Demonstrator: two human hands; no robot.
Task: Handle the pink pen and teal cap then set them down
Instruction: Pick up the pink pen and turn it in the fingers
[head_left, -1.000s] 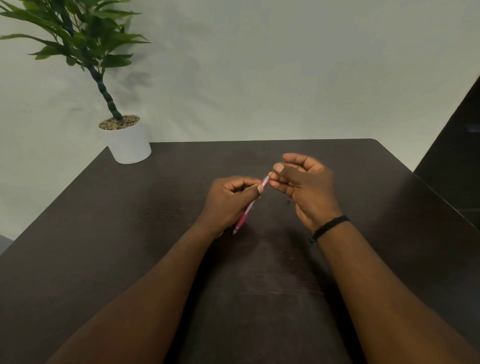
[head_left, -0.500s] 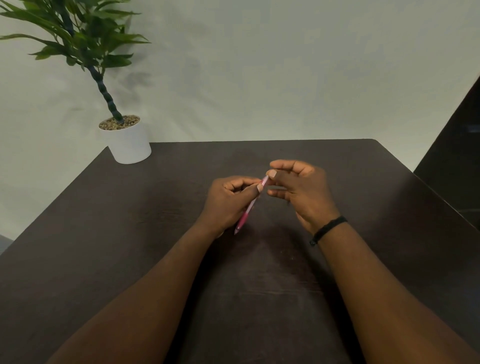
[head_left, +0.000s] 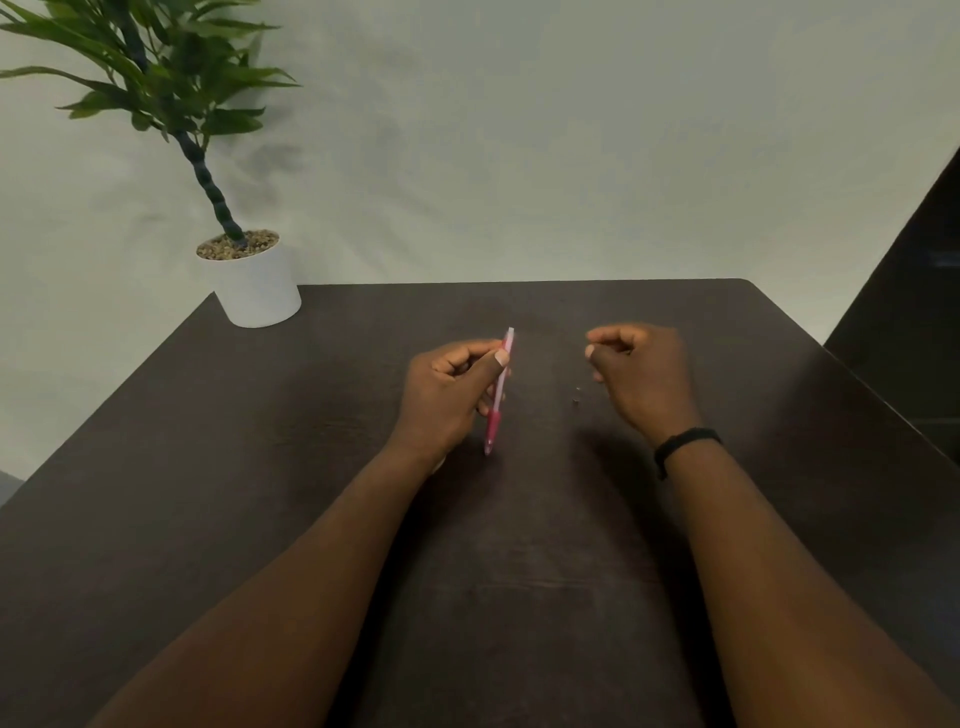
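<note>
My left hand (head_left: 452, 395) holds the pink pen (head_left: 497, 400) between thumb and fingers, a little above the dark table (head_left: 260, 467). The pen is tilted, its darker pink grip end down and near me, its pale upper end pointing away. My right hand (head_left: 641, 374) hovers about a hand's width to the right of the pen, apart from it. Its fingers are curled with thumb and forefinger pinched together. Only a small dark sliver shows at the fingertips, where the teal cap (head_left: 627, 352) is almost fully hidden. A black band circles my right wrist.
A white pot (head_left: 257, 291) with a green plant stands on the table's far left corner. A tiny speck (head_left: 576, 400) lies on the table between my hands. The table's right edge runs along a dark wall or panel (head_left: 914, 291).
My right hand has pulled away from the pen's upper end and moved right, fingers still pinched. My left hand has turned the pen more upright.
</note>
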